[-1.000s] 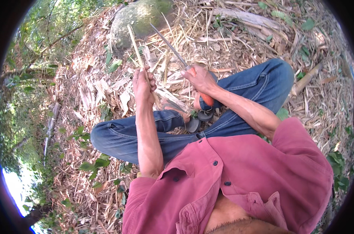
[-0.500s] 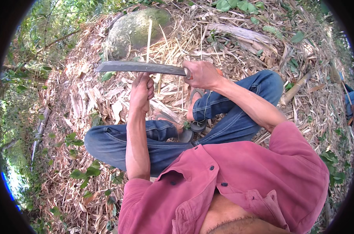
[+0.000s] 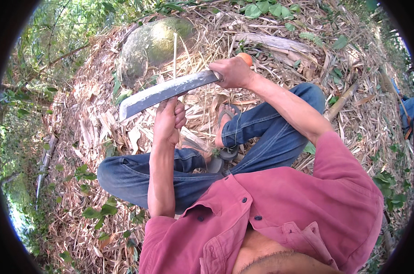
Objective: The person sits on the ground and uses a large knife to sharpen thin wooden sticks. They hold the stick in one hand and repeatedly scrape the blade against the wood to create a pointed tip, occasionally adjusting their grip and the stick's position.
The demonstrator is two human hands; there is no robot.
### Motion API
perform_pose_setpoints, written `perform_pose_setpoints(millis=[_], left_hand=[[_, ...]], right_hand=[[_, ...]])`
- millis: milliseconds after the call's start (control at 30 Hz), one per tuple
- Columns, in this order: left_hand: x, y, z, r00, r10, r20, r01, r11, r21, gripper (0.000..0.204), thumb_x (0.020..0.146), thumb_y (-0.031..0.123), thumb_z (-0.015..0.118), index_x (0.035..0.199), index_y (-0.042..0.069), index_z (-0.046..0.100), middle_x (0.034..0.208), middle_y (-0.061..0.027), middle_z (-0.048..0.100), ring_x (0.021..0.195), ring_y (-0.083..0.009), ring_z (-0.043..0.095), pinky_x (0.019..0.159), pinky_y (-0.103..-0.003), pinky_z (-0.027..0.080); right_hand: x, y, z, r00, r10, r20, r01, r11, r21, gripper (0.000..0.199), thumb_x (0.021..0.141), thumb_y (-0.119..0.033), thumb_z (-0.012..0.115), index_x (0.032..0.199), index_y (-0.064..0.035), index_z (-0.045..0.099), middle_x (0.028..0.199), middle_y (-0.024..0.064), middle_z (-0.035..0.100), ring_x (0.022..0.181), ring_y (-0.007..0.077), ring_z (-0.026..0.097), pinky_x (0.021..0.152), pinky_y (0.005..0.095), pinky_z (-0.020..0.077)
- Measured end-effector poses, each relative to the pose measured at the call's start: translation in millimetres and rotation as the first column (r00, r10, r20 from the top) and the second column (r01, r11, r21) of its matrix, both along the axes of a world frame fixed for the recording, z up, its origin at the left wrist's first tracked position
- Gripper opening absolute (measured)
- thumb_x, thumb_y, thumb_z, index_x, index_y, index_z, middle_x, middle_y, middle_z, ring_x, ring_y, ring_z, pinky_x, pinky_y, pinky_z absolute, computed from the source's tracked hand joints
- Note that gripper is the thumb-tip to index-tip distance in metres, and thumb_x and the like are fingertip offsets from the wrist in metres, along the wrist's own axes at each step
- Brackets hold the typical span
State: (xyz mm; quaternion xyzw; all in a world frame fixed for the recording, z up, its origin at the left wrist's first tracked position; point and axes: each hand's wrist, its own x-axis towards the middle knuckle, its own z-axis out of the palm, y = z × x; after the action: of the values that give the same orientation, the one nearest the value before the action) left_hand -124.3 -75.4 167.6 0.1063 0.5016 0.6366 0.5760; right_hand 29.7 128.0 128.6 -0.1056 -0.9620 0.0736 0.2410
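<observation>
My right hand [image 3: 233,73] is closed round the handle of a machete [image 3: 168,91], whose orange butt end [image 3: 245,58] shows past my fist. The long grey blade slants down to the left, its broad face turned up. Right under the blade, my left hand [image 3: 169,116] is closed on a thin pale strip [image 3: 174,55] that looks like split bamboo. The strip sticks out beyond the blade's far side; the blade hides its middle, and my fingers cover its lower end.
A mossy boulder [image 3: 154,43] lies ahead, with pale shavings [image 3: 195,57] beside it. Dry leaves and husks cover the ground. A weathered log [image 3: 277,43] is at the far right, and a bamboo piece [image 3: 344,101] lies beyond my bent knee. My sandalled feet [image 3: 225,121] are close below the blade.
The machete has tilted, its tip dropping toward me and its flat face turning up. My right hand has moved slightly away and left; my left hand has come a little nearer me.
</observation>
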Motion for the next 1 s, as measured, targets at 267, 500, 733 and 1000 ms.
perform_pose_setpoints(millis=[267, 500, 733, 1000], left_hand=[[-0.4, -1.7, 3.8, 0.999, -0.030, -0.030, 0.031, 0.999, 0.039, 0.037, 0.100, 0.022, 0.040, 0.125, -0.004, 0.046, 0.061, 0.0067, 0.030, 0.044, -0.0013, 0.026, 0.036, -0.018, 0.021], [3.7, -13.0, 2.7, 0.998, -0.062, -0.030, 0.064, 0.997, 0.040, 0.034, 0.100, 0.023, 0.040, 0.122, -0.002, 0.049, 0.060, 0.0075, 0.030, 0.043, -0.0008, 0.026, 0.036, -0.017, 0.022], [-1.0, -7.7, -2.4, 0.998, -0.007, -0.060, 0.009, 1.000, 0.023, 0.029, 0.099, 0.023, 0.041, 0.113, 0.000, 0.052, 0.063, 0.0045, 0.037, 0.045, -0.0029, 0.032, 0.038, -0.018, 0.025], [12.7, 0.2, -5.8, 0.981, -0.041, -0.190, 0.042, 0.999, 0.001, 0.025, 0.098, 0.022, 0.044, 0.107, 0.001, 0.052, 0.061, 0.0059, 0.036, 0.043, -0.0012, 0.028, 0.036, -0.017, 0.022]], right_hand=[[-4.5, 33.5, 8.2, 1.000, 0.011, 0.027, -0.014, 0.994, 0.110, 0.017, 0.069, -0.018, 0.065, 0.080, -0.0118, 0.055, 0.065, 0.0047, 0.059, 0.061, 0.0235, 0.064, 0.051, 0.0361, 0.0499], [24.9, 96.3, 23.7, 0.929, -0.321, 0.184, 0.309, 0.947, 0.088, 0.014, 0.075, -0.020, 0.060, 0.083, -0.0082, 0.058, 0.068, 0.0078, 0.063, 0.062, 0.0241, 0.065, 0.056, 0.0388, 0.0518], [79.0, 101.5, 57.6, 0.847, -0.519, 0.115, 0.510, 0.854, 0.101, 0.020, 0.076, -0.021, 0.061, 0.087, -0.0055, 0.061, 0.069, 0.0080, 0.065, 0.061, 0.0227, 0.065, 0.056, 0.0386, 0.0514], [41.8, -4.6, 39.4, 0.959, -0.095, 0.266, 0.108, 0.993, -0.036, 0.019, 0.072, -0.022, 0.066, 0.082, -0.0082, 0.057, 0.067, 0.0075, 0.060, 0.059, 0.0249, 0.063, 0.053, 0.0385, 0.0498]])
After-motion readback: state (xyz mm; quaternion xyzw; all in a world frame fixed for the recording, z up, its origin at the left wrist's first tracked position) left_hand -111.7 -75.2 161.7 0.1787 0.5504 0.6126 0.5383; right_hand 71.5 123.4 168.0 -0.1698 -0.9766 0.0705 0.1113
